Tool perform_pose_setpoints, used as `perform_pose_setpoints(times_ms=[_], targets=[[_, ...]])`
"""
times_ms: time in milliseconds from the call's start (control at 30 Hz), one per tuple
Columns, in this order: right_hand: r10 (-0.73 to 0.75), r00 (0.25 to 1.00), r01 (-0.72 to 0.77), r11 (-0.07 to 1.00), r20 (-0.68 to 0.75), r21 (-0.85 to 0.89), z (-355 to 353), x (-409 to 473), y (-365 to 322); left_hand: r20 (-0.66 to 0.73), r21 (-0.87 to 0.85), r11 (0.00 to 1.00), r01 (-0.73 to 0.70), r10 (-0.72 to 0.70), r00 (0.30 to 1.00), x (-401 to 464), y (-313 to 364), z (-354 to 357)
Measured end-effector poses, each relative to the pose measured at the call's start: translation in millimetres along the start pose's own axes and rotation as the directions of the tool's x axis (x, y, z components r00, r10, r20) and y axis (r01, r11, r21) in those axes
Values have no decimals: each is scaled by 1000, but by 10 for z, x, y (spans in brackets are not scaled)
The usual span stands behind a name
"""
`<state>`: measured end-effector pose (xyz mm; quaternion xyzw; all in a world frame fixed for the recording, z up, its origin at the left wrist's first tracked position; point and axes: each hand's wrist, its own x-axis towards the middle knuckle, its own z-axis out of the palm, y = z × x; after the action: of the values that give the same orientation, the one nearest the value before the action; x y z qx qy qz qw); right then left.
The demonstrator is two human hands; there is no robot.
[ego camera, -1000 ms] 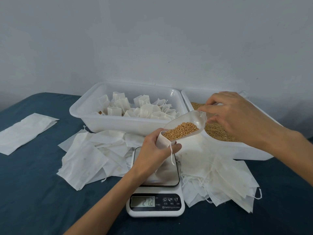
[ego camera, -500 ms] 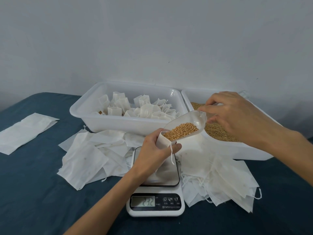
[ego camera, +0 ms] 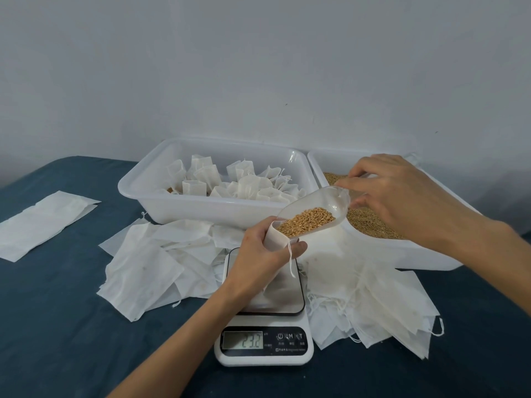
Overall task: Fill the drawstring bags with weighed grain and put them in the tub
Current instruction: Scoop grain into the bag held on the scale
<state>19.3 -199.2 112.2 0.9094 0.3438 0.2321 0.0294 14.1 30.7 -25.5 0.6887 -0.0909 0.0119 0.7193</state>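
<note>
Your left hand (ego camera: pixel 260 254) grips the open drawstring bag (ego camera: pixel 276 237) at centre frame, fingers and thumb curled round its mouth, with the bag hanging down onto the scale (ego camera: pixel 263 320). Your right hand (ego camera: pixel 393 193) pinches the handle end of the clear scoop (ego camera: pixel 319 209), whose lip sits at the bag's opening with a heap of grain (ego camera: pixel 306 221) lying in it.

The hands and scoop sit just where they were a second ago; what has changed is the display (ego camera: pixel 242 339). It climbed from about 21.8 to 23.2 and has held at 23.2 over the last half second. So grain went in and the flow has likely paused, which suggests you are trickling toward a target weight.

The white tub (ego camera: pixel 178 208), upper centre, holds filled bags already; the grain bin (ego camera: pixel 402 252) sits touching it on the right. Empty bags (ego camera: pixel 143 271) lie spread either side of the scale. This bag is not yet closed or tubbed.
</note>
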Motion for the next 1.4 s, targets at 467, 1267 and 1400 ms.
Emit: perform_pose_setpoints(times_ms=[467, 1267, 1400], targets=[[80, 996, -83, 992, 37, 91, 97, -39, 48, 12, 24, 999, -33, 32, 999, -2, 24, -22], [704, 538, -728, 665, 465, -164, 1103, -406, 1234, 35, -49, 998, -24, 26, 999, -6, 177, -138], [709, 490, -724, 655, 508, -216, 1041, -400, 1186, 2, -50, 999, 7, -7, 1000, 0, 165, -135]])
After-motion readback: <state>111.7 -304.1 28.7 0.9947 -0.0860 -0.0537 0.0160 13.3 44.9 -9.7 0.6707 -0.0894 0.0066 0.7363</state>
